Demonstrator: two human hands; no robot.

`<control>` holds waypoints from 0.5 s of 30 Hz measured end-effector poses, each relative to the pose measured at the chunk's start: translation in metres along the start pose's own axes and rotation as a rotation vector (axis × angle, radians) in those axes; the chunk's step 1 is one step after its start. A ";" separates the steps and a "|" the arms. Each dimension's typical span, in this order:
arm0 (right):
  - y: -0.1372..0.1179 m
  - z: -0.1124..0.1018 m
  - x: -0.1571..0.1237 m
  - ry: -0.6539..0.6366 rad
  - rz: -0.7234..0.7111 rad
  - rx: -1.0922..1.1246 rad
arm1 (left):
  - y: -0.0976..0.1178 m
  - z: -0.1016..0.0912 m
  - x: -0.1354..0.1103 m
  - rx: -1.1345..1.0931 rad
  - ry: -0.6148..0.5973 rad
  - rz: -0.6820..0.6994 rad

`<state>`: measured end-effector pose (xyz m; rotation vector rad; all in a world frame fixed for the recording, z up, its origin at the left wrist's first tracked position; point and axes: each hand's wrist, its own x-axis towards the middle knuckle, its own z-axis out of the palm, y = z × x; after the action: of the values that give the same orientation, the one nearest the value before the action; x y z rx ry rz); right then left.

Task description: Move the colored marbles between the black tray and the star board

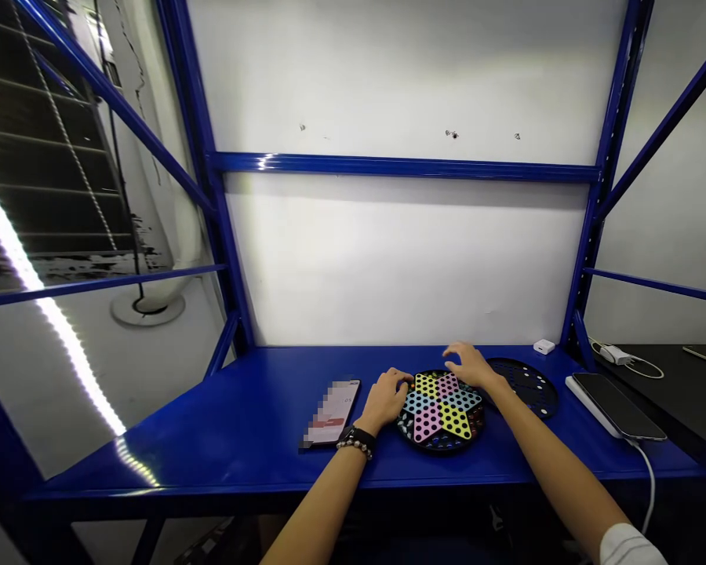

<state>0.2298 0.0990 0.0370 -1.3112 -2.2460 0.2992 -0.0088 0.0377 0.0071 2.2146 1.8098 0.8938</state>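
Note:
A round black Chinese checkers board point(441, 413) with a coloured star of pink, yellow and light blue points lies on the blue shelf point(259, 439). My left hand point(387, 397) rests at the board's left rim, fingers curled against it. My right hand point(469, 364) hovers over the board's far edge with its fingers spread and nothing in it. A second round black perforated disc point(529, 384) lies just right of the board, behind my right wrist.
A phone point(332, 413) lies screen up left of the board. Another phone point(617, 404) sits on a white power bank at the right, with a cable. A small white charger point(544, 346) stands by the blue upright. The white wall backs the shelf.

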 end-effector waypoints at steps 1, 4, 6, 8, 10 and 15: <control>0.015 -0.012 -0.007 -0.043 0.045 -0.013 | 0.000 0.000 0.000 0.020 -0.040 -0.005; 0.060 -0.043 -0.038 -0.285 0.149 -0.039 | 0.000 0.001 0.000 0.060 -0.074 -0.012; 0.082 -0.054 -0.063 -0.312 0.243 -0.110 | -0.001 0.001 0.000 0.063 -0.062 -0.001; 0.096 -0.056 -0.086 -0.318 0.229 -0.154 | -0.002 0.001 0.000 0.053 -0.053 0.009; 0.101 -0.051 -0.100 -0.258 0.153 -0.186 | -0.002 0.002 0.000 0.043 -0.050 0.013; 0.087 -0.036 -0.109 -0.109 0.076 -0.216 | -0.002 0.001 0.000 0.027 -0.062 -0.009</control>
<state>0.3569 0.0468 -0.0055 -1.5265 -2.3770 0.1620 -0.0101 0.0382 0.0053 2.2222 1.8130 0.7944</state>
